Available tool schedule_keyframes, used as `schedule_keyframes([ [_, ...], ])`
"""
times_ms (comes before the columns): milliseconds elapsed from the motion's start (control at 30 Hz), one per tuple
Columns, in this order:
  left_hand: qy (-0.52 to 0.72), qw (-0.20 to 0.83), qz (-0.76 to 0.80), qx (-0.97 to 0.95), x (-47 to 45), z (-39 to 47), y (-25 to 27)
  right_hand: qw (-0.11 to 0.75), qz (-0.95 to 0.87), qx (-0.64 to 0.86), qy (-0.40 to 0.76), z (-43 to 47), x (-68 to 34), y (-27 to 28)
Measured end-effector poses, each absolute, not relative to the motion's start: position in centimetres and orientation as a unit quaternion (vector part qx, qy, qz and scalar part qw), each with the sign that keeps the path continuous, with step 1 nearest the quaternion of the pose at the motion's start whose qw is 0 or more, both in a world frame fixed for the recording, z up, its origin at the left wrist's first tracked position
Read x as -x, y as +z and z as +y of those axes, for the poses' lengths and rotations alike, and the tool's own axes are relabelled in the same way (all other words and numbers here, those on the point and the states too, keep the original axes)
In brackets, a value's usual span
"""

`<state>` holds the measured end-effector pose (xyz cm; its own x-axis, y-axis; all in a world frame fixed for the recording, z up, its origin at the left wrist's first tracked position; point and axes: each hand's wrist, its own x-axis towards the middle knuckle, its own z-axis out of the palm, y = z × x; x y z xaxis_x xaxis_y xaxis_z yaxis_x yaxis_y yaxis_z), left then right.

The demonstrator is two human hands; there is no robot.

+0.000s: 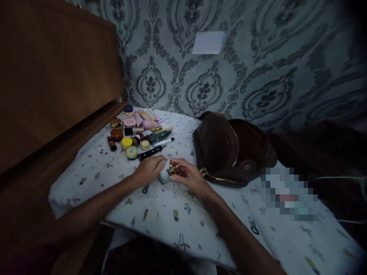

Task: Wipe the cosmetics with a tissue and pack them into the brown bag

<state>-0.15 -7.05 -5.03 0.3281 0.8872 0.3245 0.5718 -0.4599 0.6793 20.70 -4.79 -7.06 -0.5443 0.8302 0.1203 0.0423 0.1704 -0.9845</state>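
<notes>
My left hand is closed on a small pale whitish thing, whose exact kind I cannot make out. A shiny gold piece, perhaps a cap, sits against its right side. The fingers of my right hand pinch that gold piece. Both hands meet just above the patterned white cloth. Beyond my left hand lies a black tube, near a pale green jar and a yellow-lidded jar. A dark green bottle rests a little farther back.
A dark brown handbag with a gold zip lies right of my hands. Several cosmetic jars and tubes crowd the back left, including an amber jar. A wooden cabinet borders the left. A blurred-out item lies at right.
</notes>
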Motion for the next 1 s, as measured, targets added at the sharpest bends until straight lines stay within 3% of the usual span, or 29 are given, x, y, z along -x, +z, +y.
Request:
schedule_keyframes([
  [233,0.344,0.316,0.462,-0.754,0.6,-6.1,-5.2,0.303,-0.725,0.262,0.560,-4.7,-21.4,-5.9],
  [633,0.407,0.221,0.556,-0.690,1.5,-6.2,-4.8,0.310,-0.744,0.287,0.518,-5.3,-20.6,-6.3],
  [800,0.445,0.174,0.474,-0.739,1.4,-6.9,-4.1,0.306,-0.742,0.301,0.515,-5.6,-20.5,-5.8],
  [1000,0.436,0.319,0.350,-0.765,0.7,-8.3,-3.7,0.313,-0.725,0.293,0.539,-5.3,-20.6,-6.0],
])
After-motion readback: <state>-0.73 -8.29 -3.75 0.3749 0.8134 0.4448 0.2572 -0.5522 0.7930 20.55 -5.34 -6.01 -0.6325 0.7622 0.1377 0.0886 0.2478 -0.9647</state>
